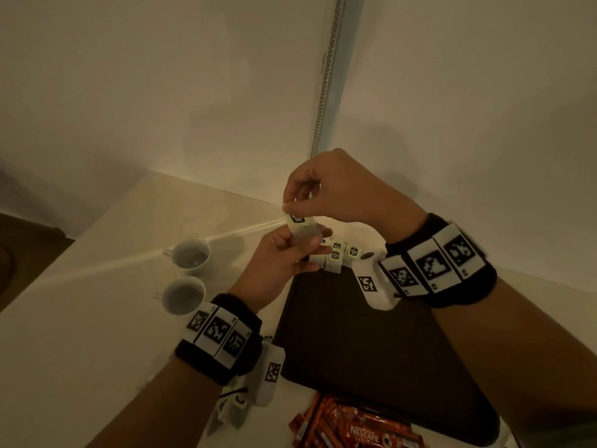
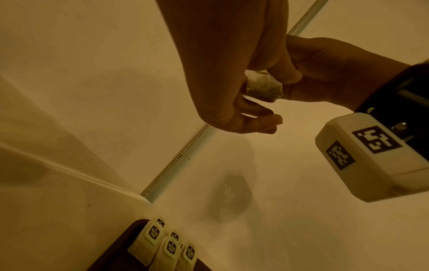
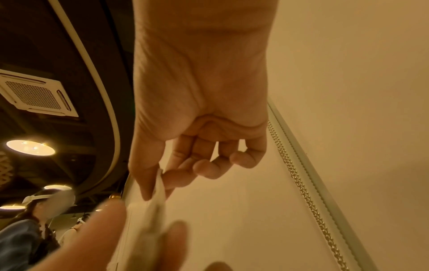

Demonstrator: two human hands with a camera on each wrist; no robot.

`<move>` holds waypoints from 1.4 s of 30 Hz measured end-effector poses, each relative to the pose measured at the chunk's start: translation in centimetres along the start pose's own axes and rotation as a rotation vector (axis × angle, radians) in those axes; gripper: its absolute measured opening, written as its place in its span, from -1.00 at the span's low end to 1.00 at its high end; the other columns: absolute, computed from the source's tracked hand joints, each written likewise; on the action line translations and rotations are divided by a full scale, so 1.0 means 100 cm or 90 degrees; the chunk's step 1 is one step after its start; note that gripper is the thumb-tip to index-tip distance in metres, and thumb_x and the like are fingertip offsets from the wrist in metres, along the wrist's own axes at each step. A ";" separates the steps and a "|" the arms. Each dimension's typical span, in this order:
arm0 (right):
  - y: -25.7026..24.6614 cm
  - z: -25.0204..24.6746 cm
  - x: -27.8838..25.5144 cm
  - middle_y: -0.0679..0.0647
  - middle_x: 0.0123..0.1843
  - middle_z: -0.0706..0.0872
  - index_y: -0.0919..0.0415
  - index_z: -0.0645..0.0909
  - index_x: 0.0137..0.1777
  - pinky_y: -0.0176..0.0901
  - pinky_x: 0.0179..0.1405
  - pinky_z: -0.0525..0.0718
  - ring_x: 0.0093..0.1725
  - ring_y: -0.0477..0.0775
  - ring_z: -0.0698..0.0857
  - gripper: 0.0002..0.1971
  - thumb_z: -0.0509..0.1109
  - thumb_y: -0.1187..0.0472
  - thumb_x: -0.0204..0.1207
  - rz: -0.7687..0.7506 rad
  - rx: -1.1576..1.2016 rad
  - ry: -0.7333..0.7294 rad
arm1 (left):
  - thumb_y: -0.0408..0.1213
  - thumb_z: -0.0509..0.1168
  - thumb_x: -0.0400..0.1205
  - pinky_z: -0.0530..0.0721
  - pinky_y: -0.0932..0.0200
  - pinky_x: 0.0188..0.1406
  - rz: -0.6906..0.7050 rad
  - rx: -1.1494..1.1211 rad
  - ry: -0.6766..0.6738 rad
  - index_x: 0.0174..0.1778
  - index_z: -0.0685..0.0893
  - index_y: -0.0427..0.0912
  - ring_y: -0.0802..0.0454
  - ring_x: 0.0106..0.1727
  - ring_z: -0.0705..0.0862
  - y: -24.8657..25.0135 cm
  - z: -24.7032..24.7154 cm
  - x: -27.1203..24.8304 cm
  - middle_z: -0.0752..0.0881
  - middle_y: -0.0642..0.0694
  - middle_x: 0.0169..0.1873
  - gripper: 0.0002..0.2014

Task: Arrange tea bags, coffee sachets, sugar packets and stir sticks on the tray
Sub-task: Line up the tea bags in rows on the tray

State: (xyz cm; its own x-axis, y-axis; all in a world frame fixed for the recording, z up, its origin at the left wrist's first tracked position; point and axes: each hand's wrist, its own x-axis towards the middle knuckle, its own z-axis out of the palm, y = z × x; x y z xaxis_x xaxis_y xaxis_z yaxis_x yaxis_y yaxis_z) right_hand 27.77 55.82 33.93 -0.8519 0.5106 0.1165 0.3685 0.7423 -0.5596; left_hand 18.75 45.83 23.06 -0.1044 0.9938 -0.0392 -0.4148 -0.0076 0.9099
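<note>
**Both hands on one tea bag, above tray's far end**

We see both hands pinching the same pale paper tea bag with a black-and-white square tag point(image 1: 302, 228), held in the air over the far edge of the dark rectangular tray point(image 1: 361, 344). Left hand point(image 1: 281, 263): thumb + fingers curled round the bag's lower part, bag body shows between them in left wrist view point(image 2: 264, 86). Right hand point(image 1: 336, 192): thumb + forefinger pinch the top/tag end, other fingers curled loose, not touching it; same pinch in right wrist view point(image 3: 160, 185), bag blurred there.

On the tray's far end: a small group of matching tagged tea bags point(image 1: 337, 258), laid side by side, some overlapping; approx five in left wrist view point(image 2: 162, 243), exact count unclear.

W/ the tray on the white tabletop point(image 1: 80, 350): two white ceramic cups point(image 1: 190, 255) left of it, one nearer point(image 1: 183, 295), well apart from the bags. Red Nescafe coffee sachets point(image 1: 355, 428) in a heap at the near edge, partly on the tray. More pale tea bags point(image 1: 231, 412) on the table under the left wrist, partly hidden.

Right wrist view bkgd: dark ceiling w/ a white vent point(image 3: 37, 93), round lamps point(image 3: 30, 147), another person point(image 3: 27, 232).
</note>
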 end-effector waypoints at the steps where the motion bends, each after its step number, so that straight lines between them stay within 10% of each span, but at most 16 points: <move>1: -0.001 -0.001 0.000 -0.07 -0.36 0.76 0.10 0.78 -0.22 -0.49 -0.36 0.52 -0.38 -0.21 0.67 -0.98 0.55 0.19 0.38 0.000 -0.002 -0.001 | -0.23 0.35 0.45 0.69 0.25 -0.23 0.005 -0.009 -0.002 -0.05 0.78 -0.01 0.00 0.02 0.77 0.001 0.001 -0.001 0.81 -0.01 0.01 -0.81; 21: 0.010 -0.007 -0.017 0.04 -0.27 0.80 0.15 0.76 -0.15 -0.39 -0.27 0.59 -0.30 0.09 0.76 -0.90 0.54 0.13 0.42 -0.004 0.049 -0.007 | -0.34 0.36 0.51 0.66 0.29 -0.18 0.103 0.053 0.038 -0.02 0.75 -0.13 0.11 -0.10 0.78 0.006 0.004 0.003 0.83 0.02 -0.16 -0.84; 42: 0.030 -0.005 -0.033 -0.05 -0.26 0.76 0.12 0.76 -0.13 -0.50 -0.24 0.54 -0.28 -0.20 0.66 -0.91 0.55 0.15 0.40 0.052 0.085 0.073 | -0.43 0.39 0.51 0.67 0.30 -0.10 0.052 0.144 0.034 0.19 0.66 -0.04 0.05 0.07 0.77 -0.005 -0.004 -0.001 0.81 -0.01 0.04 -0.65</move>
State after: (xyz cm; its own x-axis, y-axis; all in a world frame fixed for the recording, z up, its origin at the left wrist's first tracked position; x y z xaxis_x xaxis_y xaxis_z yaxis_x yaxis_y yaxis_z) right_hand 31.89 56.56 32.32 -0.7701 0.6187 0.1552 0.3755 0.6364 -0.6738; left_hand 18.57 45.74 22.48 -0.1793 0.9835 0.0218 -0.1911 -0.0566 0.9799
